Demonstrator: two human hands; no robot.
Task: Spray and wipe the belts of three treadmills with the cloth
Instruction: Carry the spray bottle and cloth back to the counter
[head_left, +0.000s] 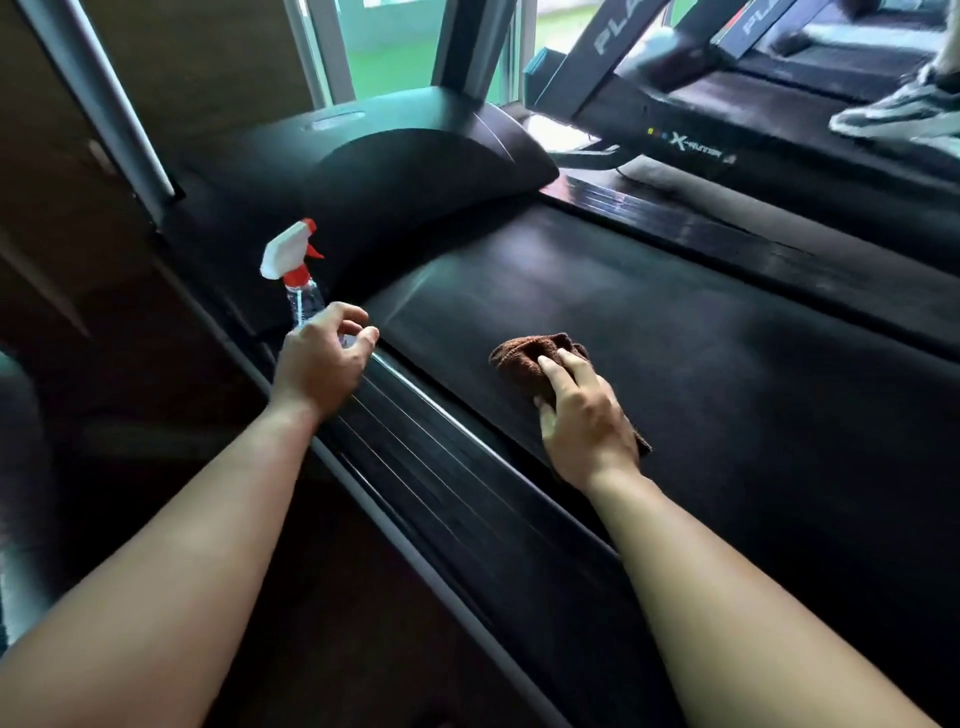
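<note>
Across the middle of the view, from 10 o'clock down to 4 o'clock, runs the belt (649, 364) you are working on, dark and faintly streaked. A second treadmill (691, 150) lies beyond it at 1 o'clock, and a shoe (893, 111) stands on a further one at 2 o'clock. The hood (395, 171) sits at 11 o'clock, and the ribbed rail (415, 426) edges the belt on its 9 o'clock side.

Your right hand (587, 421) is near centre, its fingers laid fairly flat and pressing the cloth (524, 356) onto the belt. The cloth is bunched, poking out at the hand's 11 o'clock. Your left hand (322, 364) is at 9 o'clock over the rail with its fingers loosely curled. The bottle (301, 296) stands upright right behind it. I cannot tell whether you are gripping the bottle or only touching it, because your hand hides its lower part.

The rail is a narrow perch, so a careless brush of that left hand could tip the bottle onto the belt or the floor. A wadded cloth covers only a thin strip, so you may leave streaks or miss the belt's far edge at 3 o'clock. Any spray left unwiped would probably make the belt slippery. This looks like one belt in progress, and I cannot tell how the others stand.
</note>
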